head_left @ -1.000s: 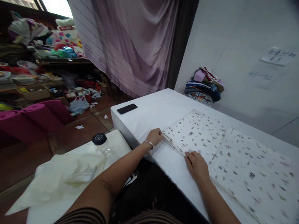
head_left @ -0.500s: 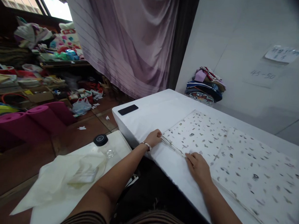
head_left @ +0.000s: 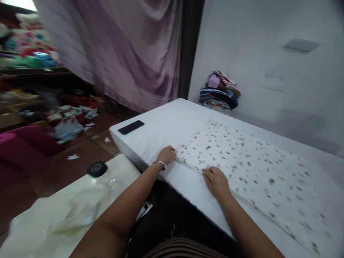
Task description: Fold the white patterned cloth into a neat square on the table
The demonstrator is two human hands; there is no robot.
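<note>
A folded white cloth (head_left: 230, 154) printed with small scattered figures lies flat on the white-covered table (head_left: 161, 121). At its near left corner, my left hand (head_left: 167, 155) is closed on the edge, with a bracelet round the wrist. Farther right along the same near edge, my right hand (head_left: 215, 180) pinches the layered cloth between thumb and fingers. The cloth's layers show along that edge. Its right end is blurred toward the side of the view.
A dark phone (head_left: 131, 127) rests on the table's far left corner. Folded textiles (head_left: 219, 92) are stacked by the wall. At lower left, a side table (head_left: 121, 168) carries a black-lidded clear jar (head_left: 97, 168) and a pale plastic bag (head_left: 79, 216). Pink rolls (head_left: 20, 145) stand on the floor.
The whole view has swung to the right, so everything appears shifted left. Both hands keep their hold on the cloth's near edge, and the cloth looks unmoved on the table.
</note>
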